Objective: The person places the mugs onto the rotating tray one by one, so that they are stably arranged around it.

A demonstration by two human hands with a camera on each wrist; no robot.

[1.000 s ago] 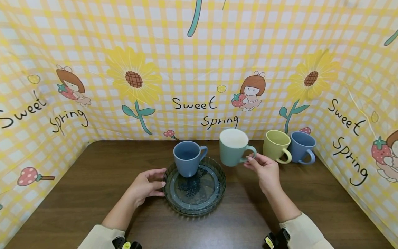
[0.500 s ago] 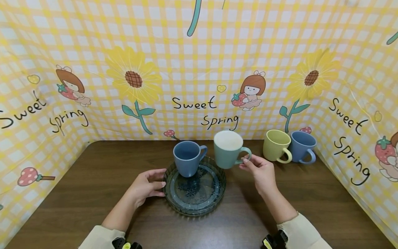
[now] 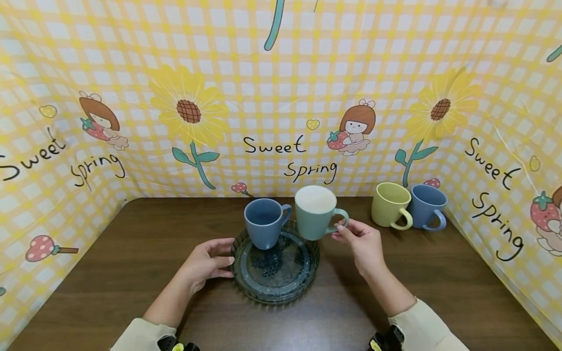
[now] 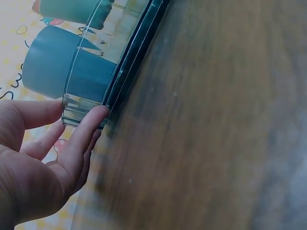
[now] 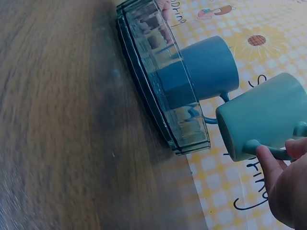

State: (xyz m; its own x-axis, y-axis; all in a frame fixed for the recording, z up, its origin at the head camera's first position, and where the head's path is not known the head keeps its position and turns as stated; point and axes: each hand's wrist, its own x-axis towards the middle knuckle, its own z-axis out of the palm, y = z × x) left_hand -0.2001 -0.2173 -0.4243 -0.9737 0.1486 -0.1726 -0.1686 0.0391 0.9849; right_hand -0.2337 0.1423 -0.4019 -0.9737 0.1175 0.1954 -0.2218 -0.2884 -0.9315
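Note:
A round clear glass tray (image 3: 276, 285) with a ribbed wall stands on the table, a grey-blue mug (image 3: 264, 226) upright inside it toward the back. My left hand (image 3: 206, 263) touches the tray's left wall with extended fingers; in the left wrist view the fingertips (image 4: 98, 112) rest against the glass from outside. My right hand (image 3: 364, 243) pinches the handle of a mint-green mug (image 3: 313, 222) with a white inside. That mug hangs raised at the tray's back right edge, clear of the glass in the right wrist view. It is nearly upright, beside the grey-blue mug's handle.
A yellow-green mug (image 3: 390, 207) and a blue mug (image 3: 426, 207) stand close together at the back right, handles toward the front right. A yellow checked cloth (image 3: 281, 97) rises behind the brown wooden table (image 3: 131, 243) and along both sides.
My right hand has carried the mint-green mug left and slightly nearer, from right of the tray to its back right edge. The left hand and the tray have stayed in place.

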